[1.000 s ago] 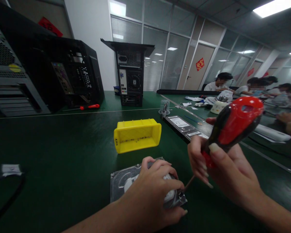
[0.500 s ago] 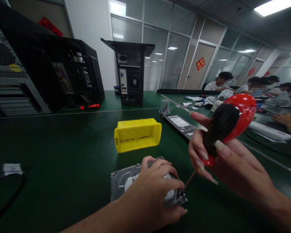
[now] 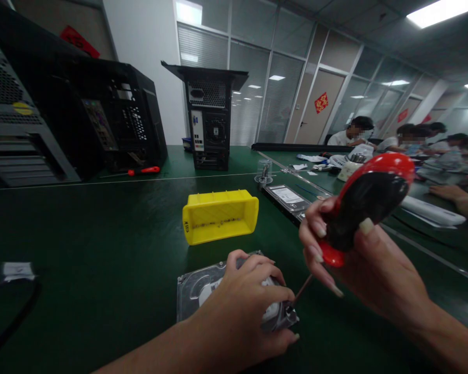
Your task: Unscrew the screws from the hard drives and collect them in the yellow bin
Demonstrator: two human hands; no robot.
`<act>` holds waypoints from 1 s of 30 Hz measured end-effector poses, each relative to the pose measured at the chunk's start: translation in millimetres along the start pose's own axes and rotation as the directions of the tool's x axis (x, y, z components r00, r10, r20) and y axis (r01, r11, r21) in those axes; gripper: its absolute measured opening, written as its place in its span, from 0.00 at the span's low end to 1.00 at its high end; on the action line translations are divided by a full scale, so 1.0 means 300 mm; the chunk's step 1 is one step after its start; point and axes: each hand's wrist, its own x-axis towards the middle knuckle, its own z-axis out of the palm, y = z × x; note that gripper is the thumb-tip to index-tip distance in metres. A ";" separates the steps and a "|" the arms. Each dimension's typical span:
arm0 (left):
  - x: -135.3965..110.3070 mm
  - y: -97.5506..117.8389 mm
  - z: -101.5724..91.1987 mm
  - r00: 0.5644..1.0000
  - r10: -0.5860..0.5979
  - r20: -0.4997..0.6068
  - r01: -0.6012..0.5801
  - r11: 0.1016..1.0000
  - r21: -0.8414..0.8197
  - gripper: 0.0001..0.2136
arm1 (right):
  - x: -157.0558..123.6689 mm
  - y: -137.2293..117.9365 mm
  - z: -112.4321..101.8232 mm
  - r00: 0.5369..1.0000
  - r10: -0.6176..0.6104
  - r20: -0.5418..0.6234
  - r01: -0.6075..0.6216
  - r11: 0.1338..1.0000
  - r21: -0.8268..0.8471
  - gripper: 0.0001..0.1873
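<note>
A silver hard drive lies on the green table top, partly covered by my left hand. That hand grips the drive across its top, fingers curled over the far side and thumb at the near right edge. My right hand is closed around the red and black handle of a screwdriver. Its thin shaft slants down to the drive's right corner, where the tip meets a small dark spot; whether a screw sits there I cannot make out. Just beyond the drive stands a yellow bin with small screws inside.
Another hard drive rests on a dark bracket behind my right hand, near a clear plastic cup. Computer cases stand at the back and left. A second screwdriver lies by them. Several people sit at the right.
The screwdriver handle has turned in my right hand, and the fingers have shifted around it, the index finger curling in. My left hand and the drive stay in place.
</note>
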 end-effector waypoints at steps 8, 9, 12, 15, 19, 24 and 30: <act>-0.005 0.001 0.005 1.000 -0.001 -0.005 0.001 1.000 -0.003 0.14 | -0.003 -0.009 0.027 0.996 0.015 0.087 -0.017 1.000 0.020 0.07; -0.004 0.000 0.006 1.000 0.001 -0.004 -0.001 1.000 -0.005 0.14 | 0.001 -0.010 0.030 0.996 0.019 0.084 -0.019 1.000 -0.002 0.08; -0.003 -0.003 0.005 1.000 0.004 -0.013 -0.004 1.000 -0.016 0.15 | 0.012 -0.011 0.038 0.995 0.022 0.096 -0.016 0.998 -0.059 0.12; -0.003 -0.003 0.004 1.000 0.001 -0.024 -0.002 1.000 -0.026 0.16 | 0.018 -0.008 0.038 0.993 0.010 0.114 -0.002 0.997 -0.077 0.11; -0.006 -0.004 0.004 1.000 0.000 -0.022 -0.001 0.999 -0.042 0.17 | 0.017 0.000 0.028 0.994 0.013 0.112 -0.010 1.000 -0.022 0.14; -0.007 -0.006 0.005 1.000 0.003 -0.030 -0.004 0.999 -0.041 0.16 | 0.018 0.006 0.022 0.993 0.009 0.119 -0.009 1.000 -0.006 0.19; -0.005 -0.002 0.003 1.000 0.004 -0.009 -0.004 1.000 -0.030 0.14 | 0.021 0.003 0.033 0.996 -0.053 0.065 0.054 0.999 -0.006 0.14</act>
